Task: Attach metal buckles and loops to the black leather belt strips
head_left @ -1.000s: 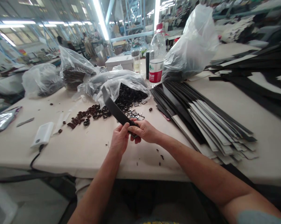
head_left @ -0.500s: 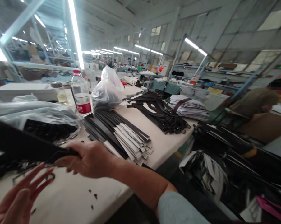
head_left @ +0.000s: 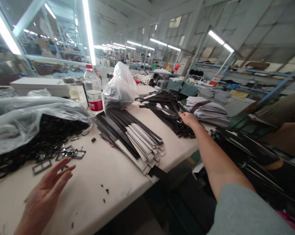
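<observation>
My right hand [head_left: 188, 119] is stretched out to the far pile of black straps [head_left: 162, 104]. Its fingers are closed on the end of a black strap [head_left: 171, 115] lying over that pile; the fingertips are partly hidden. My left hand [head_left: 46, 195] is open above the near left of the table, fingers apart and holding nothing. Just beyond it are loose black rectangular buckles [head_left: 41, 166], close to its fingertips. Between my hands lies a fanned stack of black strips [head_left: 120, 127], with pale undersides showing at the near end.
A clear plastic bag [head_left: 22, 120] spills black buckles at the left. A bottle [head_left: 95, 102] and a white plastic bag [head_left: 120, 83] stand behind the strips. A bundle of pale sheets [head_left: 208, 112] sits at the far right of the table [head_left: 88, 202]. Dark pieces [head_left: 255, 163] are heaped beyond its edge.
My right hand has swung from the left side over to the far strap pile, carrying the black strap. My left hand has moved slightly right and up and remains empty.
</observation>
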`<state>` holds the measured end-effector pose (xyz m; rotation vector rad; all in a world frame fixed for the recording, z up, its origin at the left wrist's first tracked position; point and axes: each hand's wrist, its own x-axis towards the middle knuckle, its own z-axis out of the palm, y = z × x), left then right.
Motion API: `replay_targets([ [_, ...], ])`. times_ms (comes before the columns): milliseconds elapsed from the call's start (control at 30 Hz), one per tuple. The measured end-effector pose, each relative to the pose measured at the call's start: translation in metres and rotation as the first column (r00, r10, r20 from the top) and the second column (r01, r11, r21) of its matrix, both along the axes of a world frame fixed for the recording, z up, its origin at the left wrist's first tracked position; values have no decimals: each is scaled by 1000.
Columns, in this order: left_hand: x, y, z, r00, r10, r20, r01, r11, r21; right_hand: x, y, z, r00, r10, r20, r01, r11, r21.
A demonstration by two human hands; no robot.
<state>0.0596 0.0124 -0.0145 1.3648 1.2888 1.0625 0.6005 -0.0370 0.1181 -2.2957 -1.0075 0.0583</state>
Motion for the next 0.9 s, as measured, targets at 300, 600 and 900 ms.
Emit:
replay_targets([
  [300,-1,2,0,992,-55,-113,55,998,2,-25,49,-63,963,164,214,-114,967,-226],
  [600,-4,6,-12,981,-107,-164,116,992,49,-92,130,-96,876,477,66,-402,800,-444],
  [900,-1,5,-11,980,-126,-156,136,989,59,-94,146,-85,880,456,129,-334,790,-514],
])
